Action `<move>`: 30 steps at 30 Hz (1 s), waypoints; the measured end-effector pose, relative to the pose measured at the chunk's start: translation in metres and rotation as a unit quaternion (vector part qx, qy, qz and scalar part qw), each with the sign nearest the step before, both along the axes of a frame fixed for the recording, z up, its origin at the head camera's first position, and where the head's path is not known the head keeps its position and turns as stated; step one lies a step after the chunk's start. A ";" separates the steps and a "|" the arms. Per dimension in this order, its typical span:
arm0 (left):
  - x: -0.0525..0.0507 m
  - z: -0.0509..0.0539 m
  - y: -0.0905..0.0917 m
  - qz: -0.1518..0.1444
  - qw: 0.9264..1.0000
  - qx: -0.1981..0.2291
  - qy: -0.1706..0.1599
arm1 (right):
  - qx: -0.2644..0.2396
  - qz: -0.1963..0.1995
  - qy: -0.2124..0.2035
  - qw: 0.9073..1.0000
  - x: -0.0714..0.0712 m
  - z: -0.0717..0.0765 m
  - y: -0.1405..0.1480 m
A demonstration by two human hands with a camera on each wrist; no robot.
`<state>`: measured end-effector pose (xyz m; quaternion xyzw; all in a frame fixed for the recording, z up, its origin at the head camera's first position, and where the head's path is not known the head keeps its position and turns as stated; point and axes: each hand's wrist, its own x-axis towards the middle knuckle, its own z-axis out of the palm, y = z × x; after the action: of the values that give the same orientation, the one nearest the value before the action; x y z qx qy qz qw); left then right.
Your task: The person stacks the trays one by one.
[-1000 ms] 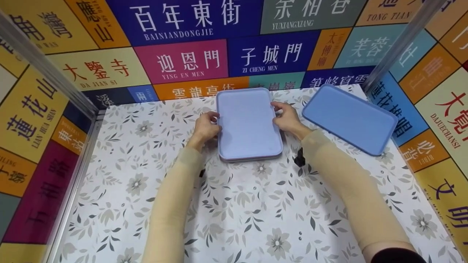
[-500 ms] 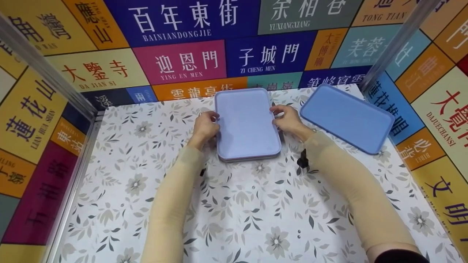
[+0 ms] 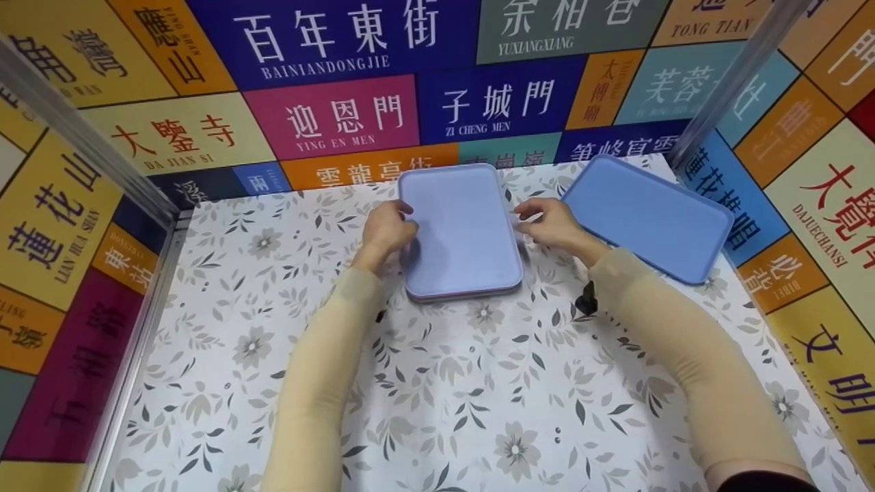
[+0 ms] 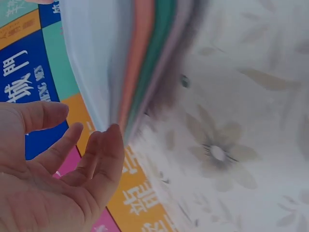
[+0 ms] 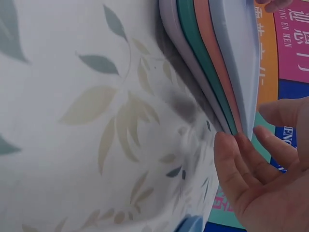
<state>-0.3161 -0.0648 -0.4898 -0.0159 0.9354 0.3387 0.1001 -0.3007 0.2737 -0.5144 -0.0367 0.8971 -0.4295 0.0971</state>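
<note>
A stack of rounded rectangular trays stands near the back of the table, with a pale blue tray [image 3: 461, 236] on top. Below it, the left wrist view shows the edges of an orange tray [image 4: 138, 53], a green tray [image 4: 153, 53] and a light purple tray [image 4: 170, 46]. My left hand [image 3: 387, 229] is at the stack's left edge, fingers loosely bent and the thumb apart from them. Its fingertips are close against the side; contact is hard to tell. My right hand [image 3: 552, 224] is just beside the right edge, thumb and fingers spread, holding nothing.
A darker blue tray [image 3: 649, 217] lies askew at the back right, behind my right hand. The table [image 3: 437, 410] has a white leaf-and-flower cover. Panels with printed characters [image 3: 342, 116] wall the back and both sides, with metal posts [image 3: 742, 82] at the corners.
My right hand has drawn slightly to the right, off the stack's edge. The left thumb has come away a little over the top tray's rim. The stack stays in place.
</note>
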 end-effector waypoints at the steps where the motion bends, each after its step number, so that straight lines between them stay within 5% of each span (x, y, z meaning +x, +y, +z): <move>1: -0.001 0.002 0.003 -0.002 1.000 -0.001 0.004 | 0.002 0.000 0.000 1.000 0.000 0.002 0.003; 9: -0.004 0.014 0.029 -0.018 0.999 0.032 -0.020 | -0.002 -0.029 -0.023 0.999 0.009 0.014 0.038; 24: -0.021 0.031 0.117 -0.126 0.992 0.007 -0.001 | -0.033 -0.123 -0.047 0.991 0.047 0.024 0.142; 27: -0.029 0.027 0.138 -0.139 0.990 0.006 -0.016 | -0.040 -0.145 -0.049 0.987 0.055 0.025 0.161; 30: -0.056 -0.005 0.165 -0.145 0.989 0.004 -0.023 | -0.038 -0.169 -0.054 0.983 0.065 0.027 0.179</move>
<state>-0.3719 0.1004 -0.4947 0.1121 0.9240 0.3239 0.1699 -0.2358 0.4525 -0.4877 0.1350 0.8666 -0.4753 0.0702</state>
